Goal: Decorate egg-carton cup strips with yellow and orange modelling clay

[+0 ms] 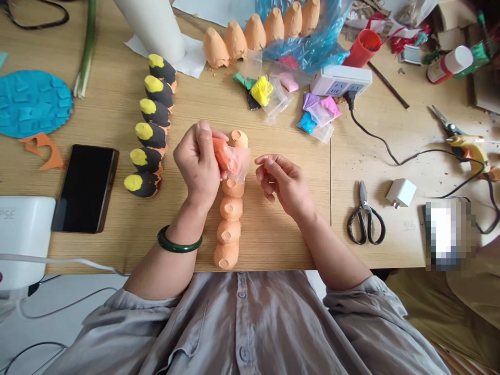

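Observation:
My left hand (199,164) is closed around a small clear plastic bag of orange modelling clay (225,156), its loose end pointing right. Apart from it on the right, my right hand (287,182) has its thumb and fingers curled into a pinch. A tiny orange-red bit of clay shows at those fingertips. Under the bag runs a row of orange-painted egg-carton cups (231,208), laid lengthwise toward me and partly hidden by the bag. To the left stands another egg-carton strip (154,125), painted black with yellow clay on its tips.
A third orange egg-carton strip (255,32) lies at the back. Bagged coloured clay (262,91) sits before a power strip (341,80). Scissors (366,216), a charger (401,192) and a glue gun (469,148) lie right; a phone (86,187) and blue disc (35,103) lie left.

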`<state>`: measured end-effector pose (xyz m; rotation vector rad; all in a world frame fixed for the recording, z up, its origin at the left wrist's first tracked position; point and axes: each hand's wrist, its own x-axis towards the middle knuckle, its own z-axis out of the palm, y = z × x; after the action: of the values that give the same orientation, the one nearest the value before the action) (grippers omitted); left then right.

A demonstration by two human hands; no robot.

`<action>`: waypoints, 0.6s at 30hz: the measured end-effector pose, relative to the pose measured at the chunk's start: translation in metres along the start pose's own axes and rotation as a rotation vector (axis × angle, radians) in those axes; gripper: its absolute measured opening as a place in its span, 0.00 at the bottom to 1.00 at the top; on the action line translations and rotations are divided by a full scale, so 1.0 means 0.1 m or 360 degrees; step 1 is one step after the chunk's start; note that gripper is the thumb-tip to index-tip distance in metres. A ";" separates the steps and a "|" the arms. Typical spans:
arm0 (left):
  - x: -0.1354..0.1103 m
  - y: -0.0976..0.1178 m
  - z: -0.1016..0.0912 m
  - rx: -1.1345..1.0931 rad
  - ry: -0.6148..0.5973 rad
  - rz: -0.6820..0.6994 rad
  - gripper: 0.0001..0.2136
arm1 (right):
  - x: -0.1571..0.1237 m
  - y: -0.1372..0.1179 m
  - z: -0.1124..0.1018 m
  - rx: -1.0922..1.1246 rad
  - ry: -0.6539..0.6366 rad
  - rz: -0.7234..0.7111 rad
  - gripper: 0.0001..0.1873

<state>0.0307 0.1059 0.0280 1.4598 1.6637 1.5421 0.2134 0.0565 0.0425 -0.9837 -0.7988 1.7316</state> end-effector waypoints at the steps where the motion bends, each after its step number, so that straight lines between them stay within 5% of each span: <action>1: 0.00 0.00 -0.01 -0.0014 -0.0022 0.0001 0.39 | -0.01 0.00 0.01 -0.0012 0.0003 -0.0006 0.25; 11: -0.13 0.11 -0.03 0.0074 -0.0035 0.0193 0.29 | -0.08 -0.08 0.14 -0.0138 -0.0154 0.0247 0.32; 18: -0.15 0.11 -0.04 0.0131 -0.0137 0.0189 0.24 | -0.04 -0.02 0.06 -0.0404 0.0161 -0.0141 0.31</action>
<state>0.0365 0.0891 0.0345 1.6708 1.6343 1.4646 0.2100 0.0531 0.0483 -1.1773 -0.9974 1.5171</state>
